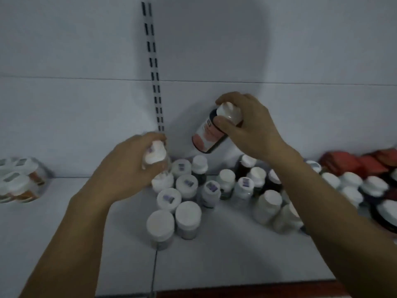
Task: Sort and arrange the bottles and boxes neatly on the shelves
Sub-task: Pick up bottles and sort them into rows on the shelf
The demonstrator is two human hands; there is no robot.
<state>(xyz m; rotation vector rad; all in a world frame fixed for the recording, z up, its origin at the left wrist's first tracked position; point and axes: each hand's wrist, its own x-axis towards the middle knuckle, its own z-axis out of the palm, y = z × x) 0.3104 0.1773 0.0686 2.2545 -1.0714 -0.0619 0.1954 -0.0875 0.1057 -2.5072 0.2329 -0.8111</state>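
Above the crowded shelf (214, 265), the right hand (249, 127) pinches a dark bottle (207, 134) by its white cap, tilted clear of the cluster, likely for re-placing; the left hand (129, 171) closes on a white-capped bottle (155, 154) at the cluster's back-left edge

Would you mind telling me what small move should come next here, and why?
Probably lower the dark bottle, held tilted by its cap in the right hand, upright onto the shelf beside the cluster of white-capped bottles; it hangs above them unplaced.
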